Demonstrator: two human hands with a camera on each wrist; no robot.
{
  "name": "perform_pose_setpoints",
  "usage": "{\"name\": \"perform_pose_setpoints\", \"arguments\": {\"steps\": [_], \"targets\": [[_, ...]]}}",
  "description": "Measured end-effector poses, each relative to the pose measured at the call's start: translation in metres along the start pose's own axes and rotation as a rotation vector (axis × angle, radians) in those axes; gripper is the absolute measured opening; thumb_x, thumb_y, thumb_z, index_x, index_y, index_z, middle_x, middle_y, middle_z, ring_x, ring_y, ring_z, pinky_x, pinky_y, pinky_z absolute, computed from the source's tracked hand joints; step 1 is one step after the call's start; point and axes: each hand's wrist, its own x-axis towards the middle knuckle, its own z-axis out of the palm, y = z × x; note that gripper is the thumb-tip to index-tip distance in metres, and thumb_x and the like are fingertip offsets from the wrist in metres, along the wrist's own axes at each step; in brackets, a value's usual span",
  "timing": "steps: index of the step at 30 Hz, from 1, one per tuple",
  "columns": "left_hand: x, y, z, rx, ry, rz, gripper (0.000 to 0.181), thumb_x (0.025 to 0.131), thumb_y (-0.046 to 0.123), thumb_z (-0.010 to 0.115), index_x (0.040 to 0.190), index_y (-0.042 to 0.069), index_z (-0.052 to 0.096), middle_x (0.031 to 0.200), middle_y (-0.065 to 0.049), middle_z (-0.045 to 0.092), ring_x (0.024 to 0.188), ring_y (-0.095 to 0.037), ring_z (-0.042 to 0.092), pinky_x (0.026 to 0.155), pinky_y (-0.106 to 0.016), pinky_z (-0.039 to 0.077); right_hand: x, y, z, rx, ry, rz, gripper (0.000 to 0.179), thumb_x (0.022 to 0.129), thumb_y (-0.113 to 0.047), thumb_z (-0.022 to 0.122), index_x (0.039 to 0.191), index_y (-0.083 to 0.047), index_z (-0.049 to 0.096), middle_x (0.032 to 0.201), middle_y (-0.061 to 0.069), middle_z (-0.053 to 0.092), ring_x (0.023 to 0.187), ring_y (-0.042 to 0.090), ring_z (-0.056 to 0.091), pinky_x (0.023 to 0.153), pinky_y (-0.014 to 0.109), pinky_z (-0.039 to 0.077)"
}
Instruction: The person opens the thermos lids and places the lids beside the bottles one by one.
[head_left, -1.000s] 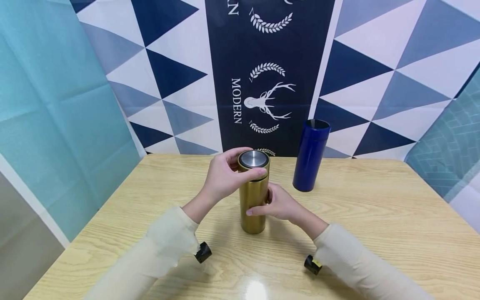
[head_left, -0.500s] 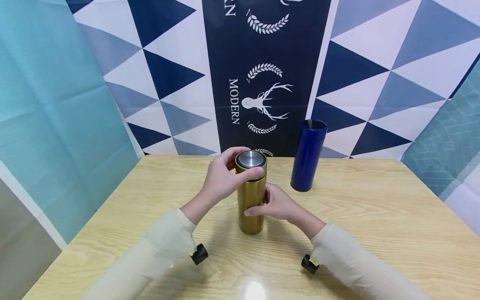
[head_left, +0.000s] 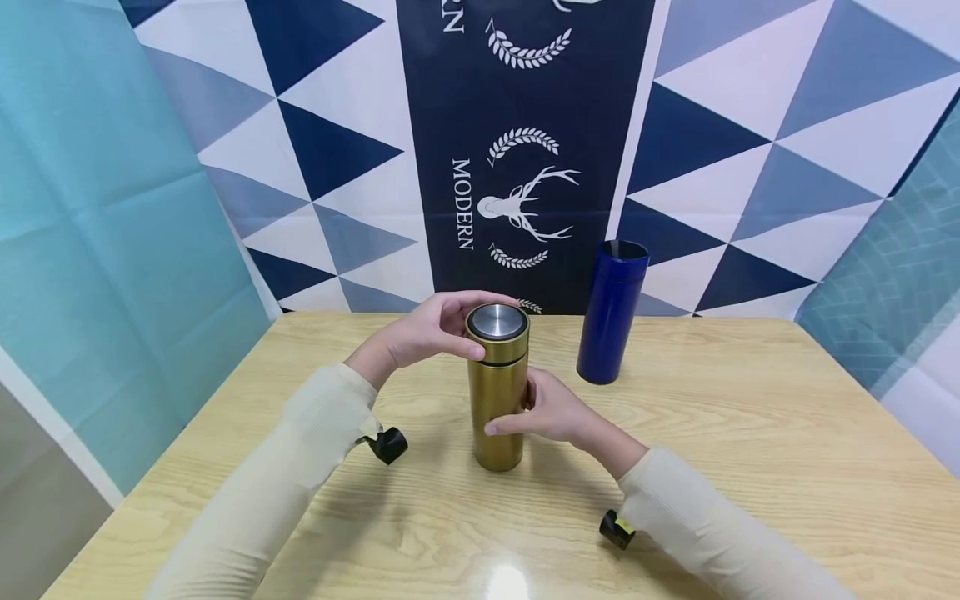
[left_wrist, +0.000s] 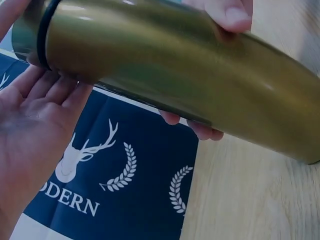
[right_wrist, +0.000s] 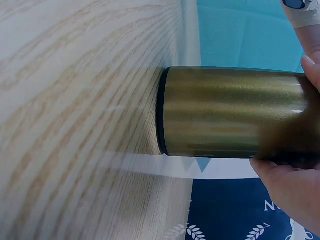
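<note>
A gold thermos (head_left: 493, 433) stands upright on the table, with a gold lid (head_left: 504, 350) on top that has a silver disc. My left hand (head_left: 427, 330) holds the lid from the left side, thumb at its front and fingers reaching behind. Lower down, my right hand (head_left: 553, 408) grips the thermos body, its thumb across the front. A dark ring shows between lid and body. In the left wrist view, the fingers (left_wrist: 50, 92) touch the thermos near that ring. The right wrist view shows the thermos base (right_wrist: 162, 112) down on the wood.
Behind and to the right stands a blue open-topped cylinder (head_left: 611, 321), upright on the wooden table (head_left: 720, 400). A patterned cloth (head_left: 345, 150) hangs at the table's back edge, and a teal cloth (head_left: 112, 250) hangs to the left.
My left hand has turned around the lid, its thumb sliding from the front to the left edge and its wrist swinging left. The right hand keeps its grip on the thermos.
</note>
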Motion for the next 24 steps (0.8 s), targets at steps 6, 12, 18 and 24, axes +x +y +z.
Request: {"name": "perform_pose_setpoints", "arguments": {"steps": [6,12,18,24], "targets": [[-0.0015,-0.0028,-0.0007,0.019,0.016,-0.013,0.101,0.063,0.048,0.086,0.141,0.001,0.043,0.137,-0.016,0.057,0.114,-0.013,0.062,0.102,-0.039,0.050,-0.0003,0.0002,0.0007,-0.008,-0.003,0.002,0.062,0.073,-0.019,0.082,0.127,-0.008,0.052,0.118,0.010,0.066,0.103,0.013,0.063,0.094,0.031,0.050],[-0.0033,-0.0008,-0.0003,0.068,0.040,-0.001,0.087,0.070,0.038,0.085,0.140,0.004,0.047,0.135,-0.015,0.059,0.113,-0.016,0.064,0.100,-0.039,0.051,-0.0012,0.0003,0.0001,-0.013,0.007,0.001,0.064,0.073,-0.019,0.082,0.128,-0.009,0.052,0.120,0.010,0.065,0.105,0.015,0.062,0.094,0.032,0.050],[-0.0060,0.0011,0.0007,0.115,0.085,-0.018,0.085,0.069,0.041,0.085,0.139,0.007,0.049,0.132,-0.015,0.061,0.111,-0.017,0.065,0.097,-0.038,0.053,-0.0002,0.0001,0.0006,-0.016,0.009,0.005,0.064,0.073,-0.020,0.082,0.129,-0.010,0.052,0.121,0.009,0.065,0.106,0.016,0.062,0.095,0.032,0.049],[-0.0063,0.0017,0.0014,0.163,0.107,-0.036,0.083,0.069,0.044,0.084,0.137,0.011,0.051,0.131,-0.014,0.062,0.111,-0.019,0.065,0.097,-0.038,0.053,-0.0004,0.0009,0.0006,-0.017,0.011,0.004,0.063,0.073,-0.019,0.082,0.127,-0.009,0.053,0.119,0.009,0.066,0.104,0.013,0.061,0.095,0.032,0.049]]}}
